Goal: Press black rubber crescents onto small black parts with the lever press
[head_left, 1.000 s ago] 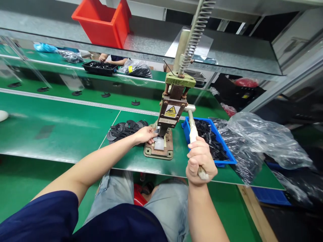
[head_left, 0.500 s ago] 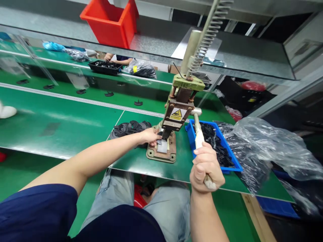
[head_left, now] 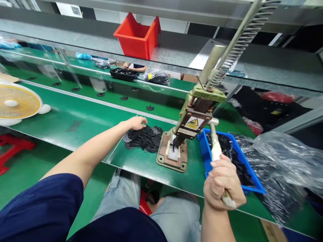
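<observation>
My right hand [head_left: 224,183] is wrapped round the tape-covered lever [head_left: 216,149] of a green hand press [head_left: 193,121]. Below the ram, a pale plate [head_left: 173,155] lies on the press base; a thin dark piece [head_left: 173,146] shows there, its outline unclear. My left hand [head_left: 137,123] hovers at the far edge of a pile of black curved flat pieces [head_left: 143,139], left of the press. Its fingers reach out towards the right, apart from one another as far as they show, with no piece visible in them. The fingertips' underside is hidden.
A blue bin [head_left: 233,158] of black parts stands right of the press, beside clear plastic bags [head_left: 285,161]. Curved pieces [head_left: 149,108] lie spaced along the green strip behind. Overhead is a shelf with a red bin [head_left: 138,38]. A fan [head_left: 19,102] sits left.
My left hand has left the press plate, where it held a dark piece, and moved left over the pile. My right hand keeps its hold on the lever. The view has swung left.
</observation>
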A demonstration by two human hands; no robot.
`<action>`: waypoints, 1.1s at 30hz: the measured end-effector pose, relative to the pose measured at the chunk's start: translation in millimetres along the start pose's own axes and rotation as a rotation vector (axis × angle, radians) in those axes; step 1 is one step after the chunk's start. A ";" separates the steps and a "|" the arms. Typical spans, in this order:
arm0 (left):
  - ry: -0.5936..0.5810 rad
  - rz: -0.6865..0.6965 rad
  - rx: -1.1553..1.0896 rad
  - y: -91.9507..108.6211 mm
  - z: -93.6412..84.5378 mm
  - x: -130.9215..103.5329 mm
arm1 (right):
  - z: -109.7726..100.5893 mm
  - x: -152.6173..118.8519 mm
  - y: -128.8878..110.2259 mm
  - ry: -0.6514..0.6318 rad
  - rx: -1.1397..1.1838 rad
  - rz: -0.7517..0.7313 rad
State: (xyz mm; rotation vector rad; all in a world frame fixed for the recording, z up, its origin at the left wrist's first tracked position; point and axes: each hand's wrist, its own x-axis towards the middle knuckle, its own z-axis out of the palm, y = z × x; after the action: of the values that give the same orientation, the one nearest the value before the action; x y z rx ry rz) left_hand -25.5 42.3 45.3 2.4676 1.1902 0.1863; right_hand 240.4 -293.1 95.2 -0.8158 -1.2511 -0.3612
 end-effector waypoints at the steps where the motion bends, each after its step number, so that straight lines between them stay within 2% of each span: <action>1: -0.042 0.012 0.030 -5.4 -1.2 6.8 | -0.2 0.5 -0.2 -0.002 -0.005 0.001; 3: -0.118 0.061 0.059 -5.5 0.8 17.8 | -1.0 1.4 -0.9 -0.009 -0.015 -0.011; 5: -0.165 0.117 0.057 4.3 6.3 25.7 | -1.7 2.2 -1.5 -0.022 -0.023 -0.023; 10: -0.240 0.220 0.056 35.6 24.7 41.2 | -3.5 2.1 -2.7 -0.034 -0.033 -0.001; 14: -0.273 0.260 0.053 47.8 30.9 53.1 | -5.7 1.0 -2.1 -0.057 -0.039 0.002; 17: -0.306 0.252 0.088 51.1 21.4 55.5 | -6.4 0.6 -1.8 -0.053 -0.034 0.003; 20: -0.325 0.239 0.102 49.9 1.8 47.9 | -6.4 0.5 -2.7 -0.059 -0.026 0.010; 23: -0.220 0.201 -0.009 47.1 -13.7 29.7 | -5.8 0.2 -3.4 -0.059 -0.017 0.015; 25: -0.163 0.157 -0.195 49.1 -12.6 12.8 | -4.8 -0.2 -3.2 -0.045 -0.014 0.005; 27: -0.184 0.095 -0.491 57.8 0.7 -6.1 | -3.8 -0.4 -2.7 -0.032 -0.015 -0.001; 30: -0.262 0.025 -0.931 82.0 36.6 -31.8 | -3.0 -0.1 -2.7 -0.038 -0.019 -0.002; 33: -0.247 -0.054 -1.101 108.0 71.7 -45.2 | -3.6 1.1 -4.0 -0.055 -0.022 -0.001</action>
State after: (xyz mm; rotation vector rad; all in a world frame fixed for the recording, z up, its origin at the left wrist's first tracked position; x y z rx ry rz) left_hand 44.4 -74.2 25.6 1.4355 0.7280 0.3812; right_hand 240.6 -298.2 97.3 -0.8484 -1.3004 -0.3562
